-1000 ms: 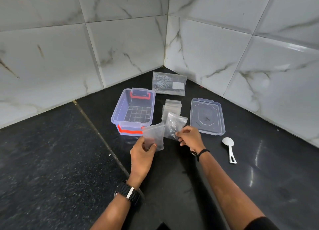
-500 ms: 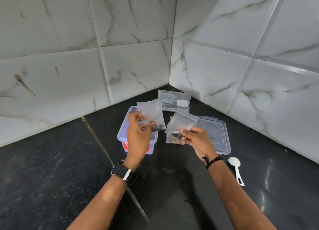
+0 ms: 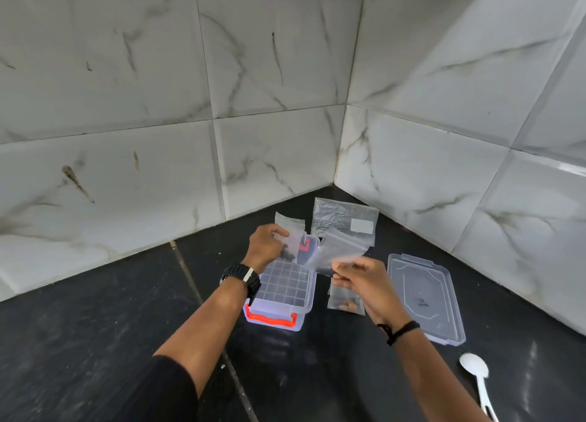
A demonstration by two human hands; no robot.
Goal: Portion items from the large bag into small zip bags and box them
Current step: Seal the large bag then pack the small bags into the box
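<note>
My left hand [image 3: 266, 245] pinches a small clear zip bag [image 3: 290, 236] with dark bits in it, held upright over the far end of the clear box [image 3: 282, 290] with red handles. My right hand [image 3: 361, 279] grips a second small zip bag [image 3: 339, 250], tilted and blurred, just right of the box. Below that hand lies a small zip bag with brown bits [image 3: 345, 301] on the counter. The large flat bag [image 3: 345, 223] with a white label lies behind, near the wall corner.
The box's clear lid [image 3: 425, 294] lies flat to the right. A white plastic spoon [image 3: 475, 374] rests at the lower right. Tiled walls meet in a corner behind the black counter [image 3: 95, 326], which has a seam running under my left arm.
Both hands have lifted their small bags up from the counter to above and beside the box. The camera view has tilted upward.
</note>
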